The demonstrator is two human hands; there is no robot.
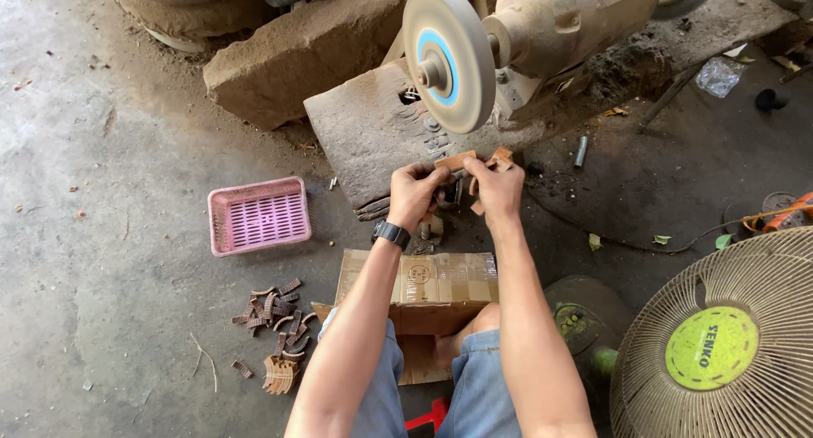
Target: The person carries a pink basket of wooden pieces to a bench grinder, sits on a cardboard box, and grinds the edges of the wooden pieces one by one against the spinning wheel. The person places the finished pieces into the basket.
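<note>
Knees tucked behind the cardboard box [432,290], I've got my left hand [415,192] and right hand [497,188] both clamped on a small curved wooden piece [478,161] just under the grinder wheel [447,57], so I reckon next it needs lifting steadily onto that rim.
</note>
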